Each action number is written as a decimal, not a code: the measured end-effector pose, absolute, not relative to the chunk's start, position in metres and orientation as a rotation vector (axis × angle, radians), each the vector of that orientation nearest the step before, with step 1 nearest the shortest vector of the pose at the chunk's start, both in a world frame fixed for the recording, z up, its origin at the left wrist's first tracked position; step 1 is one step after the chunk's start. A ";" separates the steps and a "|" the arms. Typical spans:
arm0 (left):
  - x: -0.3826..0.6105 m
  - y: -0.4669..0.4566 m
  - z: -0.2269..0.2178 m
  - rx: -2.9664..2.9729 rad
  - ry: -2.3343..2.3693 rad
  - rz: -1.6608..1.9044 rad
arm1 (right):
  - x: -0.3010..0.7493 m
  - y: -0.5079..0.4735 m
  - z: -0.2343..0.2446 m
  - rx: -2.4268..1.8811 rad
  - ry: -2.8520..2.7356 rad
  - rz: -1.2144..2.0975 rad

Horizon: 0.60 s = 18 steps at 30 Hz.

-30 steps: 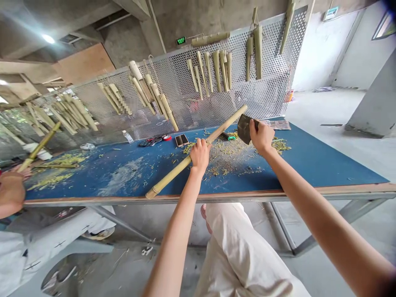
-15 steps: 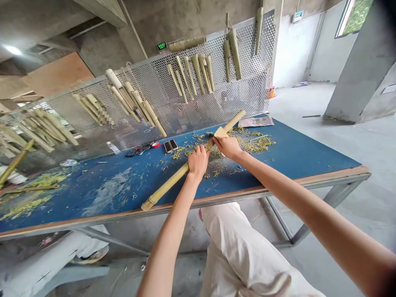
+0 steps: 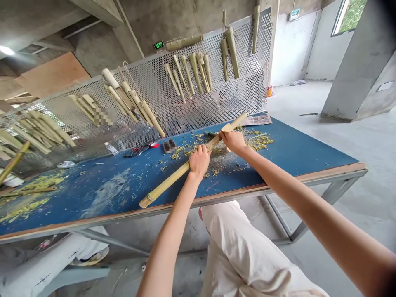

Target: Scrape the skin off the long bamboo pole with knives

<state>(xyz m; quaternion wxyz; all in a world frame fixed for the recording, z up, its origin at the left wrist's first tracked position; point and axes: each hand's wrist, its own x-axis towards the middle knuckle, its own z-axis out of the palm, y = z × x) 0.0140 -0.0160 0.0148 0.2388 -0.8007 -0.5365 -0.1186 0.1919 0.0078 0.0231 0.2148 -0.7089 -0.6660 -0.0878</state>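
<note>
Since the earlier frame, the right hand has been moved a little farther along the bamboo pole, toward its far end, and the broad blade is now seen pressed against the pole. The left hand is closed around the pole, while the right hand is closed on the blade; the two hands are kept apart, but near each other. The pole is lying diagonally across the blue tabletop, with its lower end close to the near edge on the left. Yellow-green bamboo shavings are scattered around the hands. A folded newspaper is placed at the far edge, and a plastic bottle is seen farther left. Bamboo pieces are hung on a perforated metal panel beyond the tabletop.
</note>
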 end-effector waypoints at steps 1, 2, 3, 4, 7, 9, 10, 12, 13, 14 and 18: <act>0.015 -0.016 0.015 -2.199 -1.458 -0.330 | 0.193 0.007 0.023 -1.980 -1.824 -0.241; 0.015 -0.015 0.014 -2.203 -1.449 -0.337 | 0.192 0.006 0.022 -1.979 -1.828 -0.236; 0.015 -0.015 0.014 -2.206 -1.444 -0.343 | 0.189 0.004 0.021 -1.960 -1.856 -0.230; 0.014 -0.015 0.014 -2.208 -1.442 -0.346 | 0.183 0.001 0.019 -1.926 -1.906 -0.225; 0.008 -0.013 0.014 -2.215 -1.452 -0.338 | 0.160 -0.006 0.015 -1.749 -2.142 -0.229; 0.004 -0.013 0.014 -2.218 -1.468 -0.333 | 0.150 -0.008 0.014 -1.629 -2.279 -0.246; 0.003 -0.013 0.014 -2.219 -1.477 -0.335 | 0.149 -0.008 0.014 -1.603 -2.306 -0.259; 0.003 -0.012 0.013 -2.225 -1.477 -0.339 | 0.153 -0.006 0.016 -1.653 -2.267 -0.276; 0.004 -0.011 0.012 -2.231 -1.465 -0.340 | 0.158 -0.005 0.017 -1.714 -2.213 -0.278; 0.006 -0.011 0.011 -2.240 -1.446 -0.337 | 0.163 -0.003 0.018 -1.782 -2.145 -0.274; 0.012 -0.009 0.006 -2.276 -1.378 -0.306 | 0.173 -0.003 0.016 -1.873 -2.053 -0.250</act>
